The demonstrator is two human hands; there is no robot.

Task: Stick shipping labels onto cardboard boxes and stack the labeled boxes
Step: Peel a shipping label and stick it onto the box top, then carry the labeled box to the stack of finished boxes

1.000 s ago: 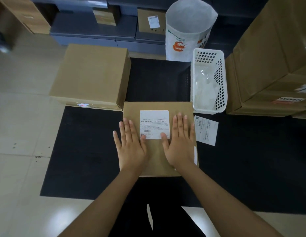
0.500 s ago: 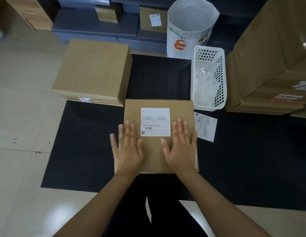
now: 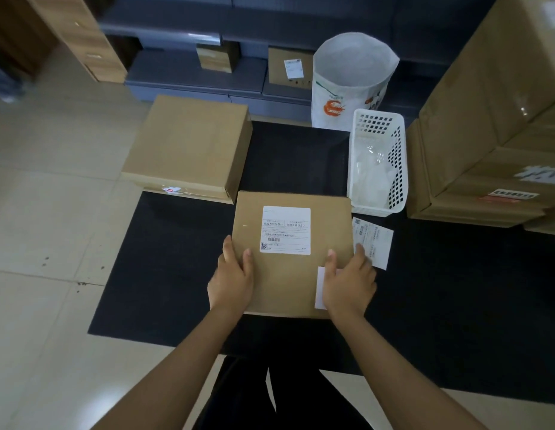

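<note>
Mat: your black mat [image 3: 183,274] covers the middle of the frame over pale floor tiles.
Big cartons: a stack of large brown cartons [image 3: 487,119] fills the right edge; one carries a strip label with red print, too blurred to read.
Plain box: one unlabelled cardboard box [image 3: 189,144] sits at upper left, on top of a flatter one, partly off the mat.
Labelled box: your flat cardboard box [image 3: 288,274] lies at frame centre on the mat, nearly square, its slightly longer side running away from you, its far corner just beside the basket.
Bag: one white bag [image 3: 350,85] with an orange prawn print stands open at upper centre.
Basket: one white slotted basket [image 3: 394,169] lies right of centre, with clear wrappers inside.
Shipping label: one white label [image 3: 285,230] is stuck on the box's far half, text upright to you, with a barcode and QR code at its lower left; the writing is too small to read.
Loose label: a second printed label [image 3: 377,243] lies on the mat right of the box.
Left hand: your left hand [image 3: 231,279] grips the box's left edge, thumb on top.
Right hand: your right hand [image 3: 350,282] grips the right edge, thumb on top, partly covering a white slip [image 3: 320,287].
Shelf boxes: two small boxes rest on the dark shelf at top.
</note>
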